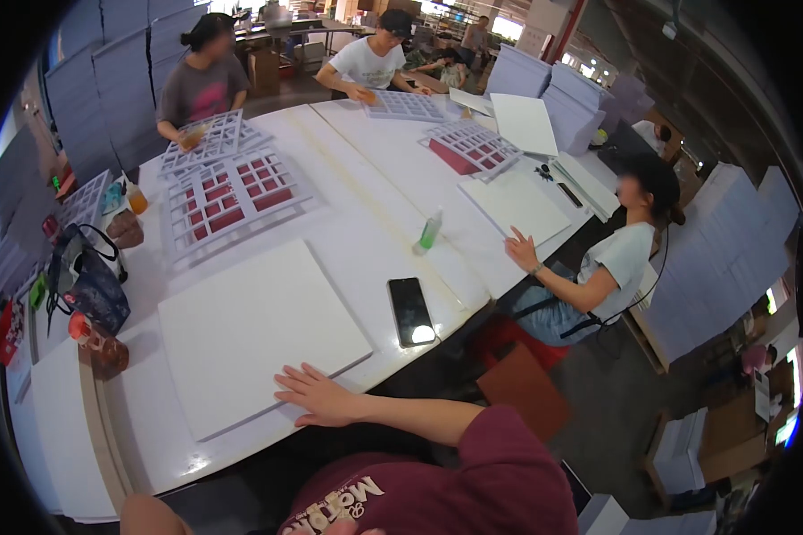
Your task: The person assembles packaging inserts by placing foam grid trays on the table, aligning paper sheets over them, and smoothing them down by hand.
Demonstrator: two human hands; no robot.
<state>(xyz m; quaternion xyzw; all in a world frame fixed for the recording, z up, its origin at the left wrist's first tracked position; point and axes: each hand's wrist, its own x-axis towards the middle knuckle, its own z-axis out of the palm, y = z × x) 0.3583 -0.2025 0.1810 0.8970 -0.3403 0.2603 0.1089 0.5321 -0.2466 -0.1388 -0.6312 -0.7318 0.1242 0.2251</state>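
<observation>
My right hand lies with spread fingers on the front edge of a large white board, palm down, with nothing held in it. The board rests flat on the white table. Of my left arm, bare skin shows at the bottom edge. A small bit of my left hand appears low in front of my maroon shirt; its fingers are mostly cut off. A black phone lies to the right of the board, and a green bottle stands behind the phone.
Lattice frames lie across the table, some over red pieces. Two people sit at the far side; another sits at right by a white board. At left are a dark bag and a red-lidded jar.
</observation>
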